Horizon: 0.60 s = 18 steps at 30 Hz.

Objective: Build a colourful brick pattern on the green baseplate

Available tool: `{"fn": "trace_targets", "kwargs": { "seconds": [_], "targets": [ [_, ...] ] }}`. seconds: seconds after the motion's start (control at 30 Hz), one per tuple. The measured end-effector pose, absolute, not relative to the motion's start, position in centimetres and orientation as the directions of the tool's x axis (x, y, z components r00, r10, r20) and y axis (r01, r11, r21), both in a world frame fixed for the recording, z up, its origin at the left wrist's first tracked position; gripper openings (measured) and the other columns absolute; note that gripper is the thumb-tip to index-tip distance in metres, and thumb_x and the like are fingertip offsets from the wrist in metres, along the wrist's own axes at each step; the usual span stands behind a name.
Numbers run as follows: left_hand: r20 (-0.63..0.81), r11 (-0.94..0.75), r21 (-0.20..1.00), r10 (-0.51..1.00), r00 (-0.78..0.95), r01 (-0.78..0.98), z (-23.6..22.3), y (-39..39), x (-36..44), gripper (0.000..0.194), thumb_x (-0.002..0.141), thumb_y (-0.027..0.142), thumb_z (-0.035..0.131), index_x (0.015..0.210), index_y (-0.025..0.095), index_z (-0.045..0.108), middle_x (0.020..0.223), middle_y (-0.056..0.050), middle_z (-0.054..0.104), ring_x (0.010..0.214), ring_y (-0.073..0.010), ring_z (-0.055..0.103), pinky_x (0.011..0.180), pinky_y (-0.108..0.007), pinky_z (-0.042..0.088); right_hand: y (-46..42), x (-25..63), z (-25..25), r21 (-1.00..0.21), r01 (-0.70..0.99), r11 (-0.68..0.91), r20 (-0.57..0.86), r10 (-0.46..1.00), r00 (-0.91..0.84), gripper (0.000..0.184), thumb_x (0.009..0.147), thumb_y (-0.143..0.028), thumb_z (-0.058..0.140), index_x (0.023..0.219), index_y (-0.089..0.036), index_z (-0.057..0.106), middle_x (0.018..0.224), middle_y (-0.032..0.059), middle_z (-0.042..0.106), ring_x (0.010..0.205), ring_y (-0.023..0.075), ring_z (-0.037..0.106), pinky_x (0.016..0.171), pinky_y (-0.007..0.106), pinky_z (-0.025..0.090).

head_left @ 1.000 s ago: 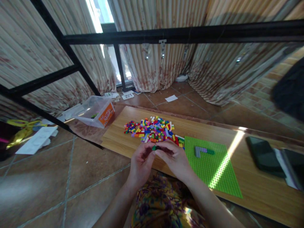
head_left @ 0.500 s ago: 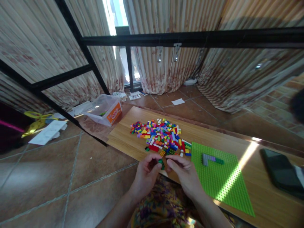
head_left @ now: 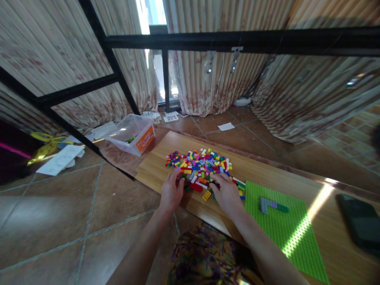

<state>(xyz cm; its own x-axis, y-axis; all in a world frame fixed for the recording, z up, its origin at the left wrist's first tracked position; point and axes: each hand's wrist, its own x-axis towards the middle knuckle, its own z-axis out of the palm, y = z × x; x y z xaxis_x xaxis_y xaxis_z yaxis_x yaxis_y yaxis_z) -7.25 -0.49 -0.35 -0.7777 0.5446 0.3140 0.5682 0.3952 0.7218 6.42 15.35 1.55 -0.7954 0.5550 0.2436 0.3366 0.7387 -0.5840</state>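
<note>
A loose heap of small coloured building bricks (head_left: 204, 164) lies on the wooden board. At its near left edge is my left hand (head_left: 172, 190), with thumb and fingers curved apart; no brick shows clearly in it. My right hand (head_left: 227, 193) reaches over the heap's near right side, fingers bent and parted, their tips among the bricks. Between the hands lie a yellow brick (head_left: 207, 195) and a red brick (head_left: 196, 187). Right of my right hand, a green baseplate (head_left: 285, 233) carries an L-shaped row of grey, purple and green bricks (head_left: 272, 205).
A clear plastic box (head_left: 126, 134) with an orange label stands beyond the board's left end, a few bricks inside. A dark phone-like object (head_left: 358, 221) lies at the right of the wooden board (head_left: 154, 166). Black metal bars (head_left: 208, 41) cross in front of the curtains.
My hands have moved apart and forward from the board's near edge to the heap. The green brick that was in my left fingers no longer shows there. The view has shifted slightly.
</note>
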Motion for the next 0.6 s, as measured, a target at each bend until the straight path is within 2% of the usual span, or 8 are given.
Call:
{"fn": "trace_targets", "kwargs": {
  "seconds": [0.17,0.23,0.37,0.47,0.6],
  "targets": [
    [0.315,0.495,0.664,0.495,-0.81,0.561,0.2,0.2,-8.8,0.033,0.085,0.014,0.052,0.117,0.014,0.057,0.112,-0.013,0.06,0.096,-0.0222,0.062,0.086,-0.037,0.053,15.7,6.1,1.5,-0.577,0.329,0.747,0.288,0.563,-0.775,0.025,0.087,-0.024,0.052,0.105,-0.018,0.069,0.103,0.0104,0.067,0.094,0.0232,0.063,0.085,0.037,0.05],
    [0.289,0.539,0.617,0.522,-0.802,0.573,0.2,0.6,-9.7,0.036,0.081,0.011,0.054,0.117,0.013,0.058,0.116,-0.015,0.058,0.103,-0.025,0.06,0.089,-0.039,0.052,15.5,6.1,1.5,-0.594,0.328,0.735,0.285,0.573,-0.768,0.025,0.087,-0.025,0.052,0.103,-0.018,0.07,0.102,0.0102,0.067,0.092,0.0227,0.064,0.084,0.037,0.051],
    [0.245,0.549,0.56,0.606,-0.757,0.621,-0.1,1.0,-11.0,0.027,0.08,0.009,0.054,0.105,0.014,0.063,0.107,-0.012,0.061,0.103,-0.0259,0.06,0.092,-0.041,0.051,14.9,6.3,1.5,-0.629,0.325,0.706,0.272,0.592,-0.758,0.024,0.088,-0.027,0.051,0.098,-0.018,0.071,0.1,0.0094,0.068,0.091,0.0224,0.065,0.084,0.037,0.051],
    [0.24,0.543,0.582,0.596,-0.766,0.605,-0.2,0.7,-11.4,0.018,0.082,0.012,0.055,0.098,0.016,0.063,0.102,-0.01,0.062,0.098,-0.0247,0.061,0.089,-0.04,0.052,14.8,6.6,1.9,-0.663,0.325,0.674,0.263,0.617,-0.742,0.023,0.088,-0.027,0.051,0.096,-0.019,0.071,0.1,0.0085,0.069,0.089,0.0218,0.065,0.083,0.036,0.051],
    [0.246,0.469,0.691,0.562,-0.789,0.55,0.5,-0.1,-10.7,0.017,0.083,0.016,0.058,0.099,0.017,0.061,0.1,-0.008,0.064,0.088,-0.0205,0.064,0.081,-0.035,0.053,14.5,6.6,2.9,-0.728,0.285,0.624,0.263,0.638,-0.724,0.022,0.088,-0.028,0.053,0.097,-0.02,0.071,0.1,0.0077,0.069,0.088,0.0205,0.065,0.081,0.035,0.051]
  ]
}}
